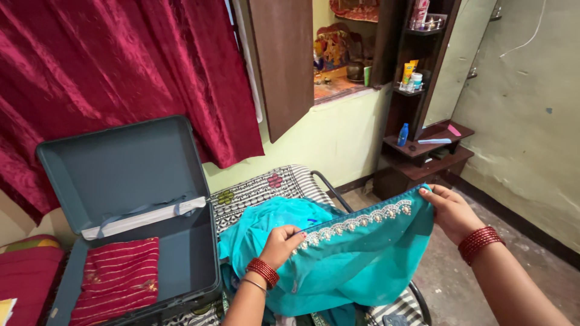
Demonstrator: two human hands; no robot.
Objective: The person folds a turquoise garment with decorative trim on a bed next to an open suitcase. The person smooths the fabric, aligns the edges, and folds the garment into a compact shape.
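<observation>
Fingers of both hands pinch the teal cloth's [356, 253] beaded border: left hand [281, 243] & right hand [450, 211] apart, so the edge stretches taut over the bed. Open grey suitcase [121, 181] w/ red folded cloth [118, 281] sits left.

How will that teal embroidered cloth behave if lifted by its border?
Probably floppy: the teal cloth sags between the left hand and right hand. Likely light and thin, though its beaded border may hang heavier.

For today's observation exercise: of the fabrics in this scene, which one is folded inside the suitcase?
The red striped cloth, lying folded in the open suitcase. The teal cloth is held in both hands, and the crimson curtain hangs behind.
</observation>
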